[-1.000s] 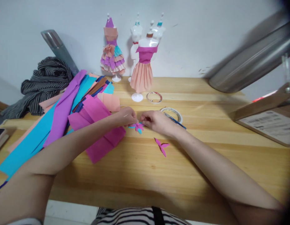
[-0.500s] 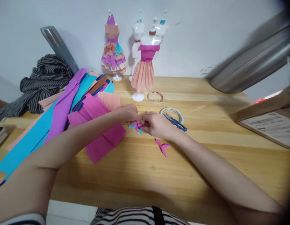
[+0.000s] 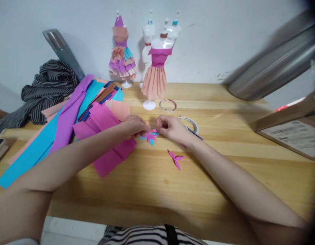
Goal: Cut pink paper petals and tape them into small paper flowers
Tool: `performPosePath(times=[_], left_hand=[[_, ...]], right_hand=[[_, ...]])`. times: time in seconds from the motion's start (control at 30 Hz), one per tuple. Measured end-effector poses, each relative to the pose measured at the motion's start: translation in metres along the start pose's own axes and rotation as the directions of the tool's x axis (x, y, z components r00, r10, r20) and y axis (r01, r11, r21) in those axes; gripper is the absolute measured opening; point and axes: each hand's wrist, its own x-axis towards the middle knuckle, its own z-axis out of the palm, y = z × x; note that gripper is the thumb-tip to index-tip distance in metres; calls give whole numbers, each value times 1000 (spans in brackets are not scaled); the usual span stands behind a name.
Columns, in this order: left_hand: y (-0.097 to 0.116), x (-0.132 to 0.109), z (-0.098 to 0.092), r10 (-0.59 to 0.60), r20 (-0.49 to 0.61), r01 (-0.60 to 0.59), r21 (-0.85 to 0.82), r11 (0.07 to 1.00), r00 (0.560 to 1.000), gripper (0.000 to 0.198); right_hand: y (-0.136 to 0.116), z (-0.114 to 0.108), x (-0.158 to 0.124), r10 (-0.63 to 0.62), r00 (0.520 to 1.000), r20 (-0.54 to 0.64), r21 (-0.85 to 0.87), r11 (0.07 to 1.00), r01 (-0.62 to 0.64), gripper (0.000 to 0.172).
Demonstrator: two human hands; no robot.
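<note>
A small paper flower (image 3: 150,136), with pink petals over blue ones, lies between my hands near the middle of the table. My left hand (image 3: 137,127) is closed, its fingertips pinching the flower's left side. At the flower's right edge, my right hand (image 3: 169,126) has thumb and forefinger pressed together at the tip of a pink petal. A loose pink paper piece with pointed petals (image 3: 176,159) lies just below my right hand. Partly behind that hand are a roll of tape (image 3: 194,123) and blue-handled thread snips (image 3: 196,134).
Folded pink crepe paper (image 3: 112,160) and blue and purple strips (image 3: 62,131) cover the left side. Mannequins in paper dresses (image 3: 156,81) stand along the wall, with a clear ring (image 3: 168,105) nearby. A cardboard box (image 3: 287,122) and a metal cylinder (image 3: 272,64) are at right.
My right hand has shifted slightly right and up, away from my left, showing more of the flower. The snips are now more covered by my right hand.
</note>
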Motion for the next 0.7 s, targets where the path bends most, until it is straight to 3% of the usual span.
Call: performPosePath(times=[0.1,0.2,0.47,0.7], left_hand=[[-5,-2,2,-9,-13,7,-111,994,1000,20],[-11,-2,3,32,-20,-34,-107,994,999,19],[-21,8,5,186,7,-184,190,964,982,18],[-22,10,2,192,13,-192,165,968,981,13]], right_hand=[[3,1,1,19,998,58,97,995,-24,3],[4,1,2,23,996,86,70,997,-29,6],[-1,3,-1,-127,991,37,-325,937,132,15],[-2,-1,-2,-88,989,120,-199,974,111,13]])
